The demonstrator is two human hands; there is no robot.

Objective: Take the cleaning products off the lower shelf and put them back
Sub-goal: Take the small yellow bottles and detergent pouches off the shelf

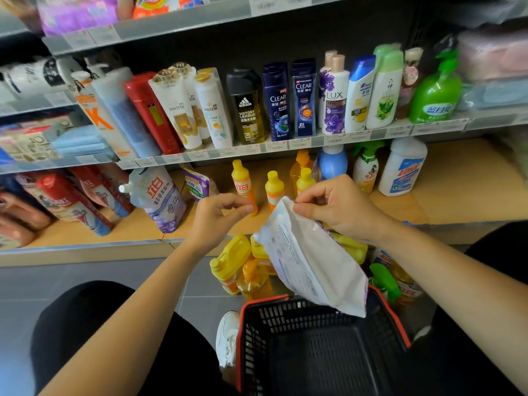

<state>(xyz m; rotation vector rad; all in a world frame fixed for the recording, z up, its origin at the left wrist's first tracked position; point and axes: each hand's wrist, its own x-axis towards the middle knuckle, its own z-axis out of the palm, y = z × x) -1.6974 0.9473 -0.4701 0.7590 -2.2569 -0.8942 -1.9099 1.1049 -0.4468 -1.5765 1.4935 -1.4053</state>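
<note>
In the head view, the right hand (337, 207) sits just right of centre and pinches the top edge of a white refill pouch (308, 261) between thumb and fingertips. The pouch hangs slack toward five o'clock, its lower corner over the rim of the black basket (263, 302) at six o'clock; a hold at the seam probably lets its weight straighten it for standing upright. The left hand (217, 215), just left of centre, has its fingers curled with the thumb near the fingertips and holds nothing, seemingly ready to steady the pouch. The lower shelf (457, 190) runs from nine to three o'clock, with a matching pouch (160, 198) leaning at nine o'clock, a likely spot for this one. Yellow jugs (231, 264) lie on the floor between shelf and basket, apparently waiting to go back.
</note>
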